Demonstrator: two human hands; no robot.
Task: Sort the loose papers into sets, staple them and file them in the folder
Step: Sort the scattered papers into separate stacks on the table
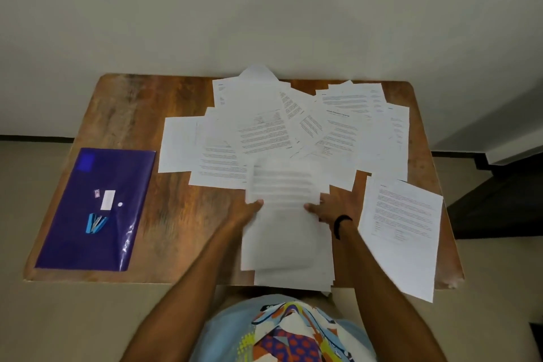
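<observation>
While thumbs (258, 202) lie atop | left hand (248, 211), right hand (327, 210) grip sheet (282, 185) (blurred)

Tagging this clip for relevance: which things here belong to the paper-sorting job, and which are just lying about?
Job: sheet held by left hand and right hand; fanned loose papers; stack at the near edge; paper set at right; purple folder; blue stapler on it.
Lying about: small white slip on the folder, purpose unclear; black wristband.
</observation>
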